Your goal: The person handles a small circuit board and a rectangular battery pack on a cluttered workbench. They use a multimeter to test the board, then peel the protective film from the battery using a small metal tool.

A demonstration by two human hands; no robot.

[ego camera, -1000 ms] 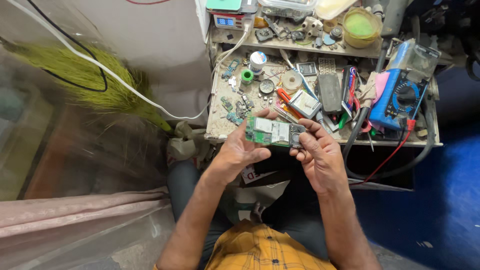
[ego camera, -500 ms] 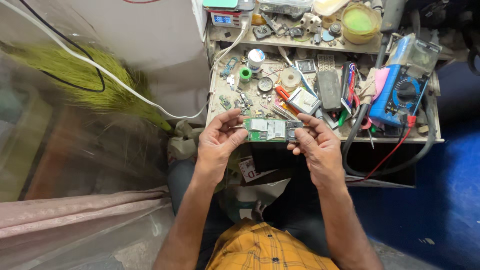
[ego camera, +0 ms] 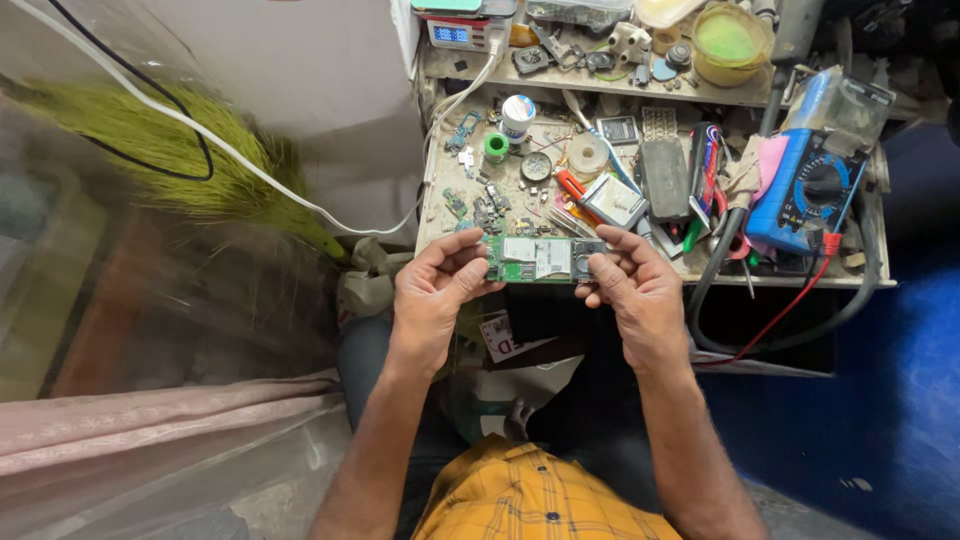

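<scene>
A small green circuit board with metal shields is held flat between both my hands, just at the near edge of a cluttered workbench. My left hand pinches its left end with thumb and fingers. My right hand grips its right end, thumb on top. The board's long side runs left to right.
The bench carries a blue multimeter with red and black leads, a dark rectangular block, tape rolls, screwdrivers and loose parts. A green-filled round tub sits on the back shelf. A white cable and a broom lie left.
Both hands have lifted the board slightly toward the bench edge and turned it flatter; the fingers have shifted out to its two ends.
</scene>
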